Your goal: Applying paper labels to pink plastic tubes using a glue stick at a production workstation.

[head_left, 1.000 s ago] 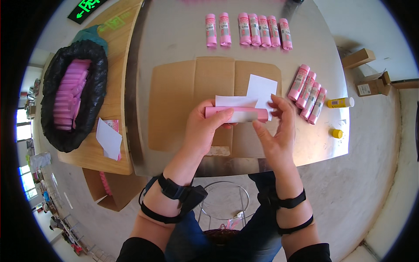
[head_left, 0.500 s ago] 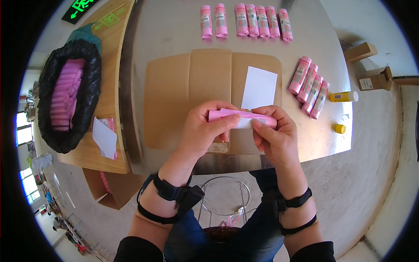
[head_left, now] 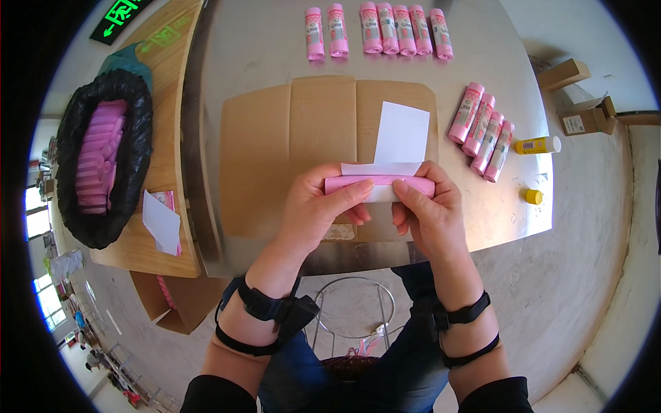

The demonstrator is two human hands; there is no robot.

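**Work Surface and Hand Status: Pink Roll over the Cardboard Sheet**

The reference landmark is the flattened cardboard sheet [head_left: 289,144], which lies on a grey metal table [head_left: 261,48].

Hands. The left hand [head_left: 318,210] and the right hand [head_left: 427,213] are both closed around a single pink roll [head_left: 380,183], held level over the near edge of the cardboard sheet. The fingers of each hand are curled narrowly round the roll, thumbs on top. A white paper slip [head_left: 381,168] lies against the far side of the roll; whether it adheres cannot be determined.

Surface. A white paper sheet [head_left: 401,132] rests on the right part of the cardboard sheet, just beyond the roll. Beyond the far edge of the cardboard sheet, six pink rolls [head_left: 377,29] lie in a row. To the right of the cardboard sheet, four pink rolls [head_left: 481,132] lie side by side at a slant. Further right are a yellow glue stick [head_left: 538,145] and a separate yellow cap [head_left: 533,196].

Room. Left of the cardboard sheet stands a wooden bench [head_left: 165,172] carrying a black bag [head_left: 103,158] filled with pink rolls. Small cardboard boxes [head_left: 582,117] sit on the concrete floor [head_left: 606,275] to the right.
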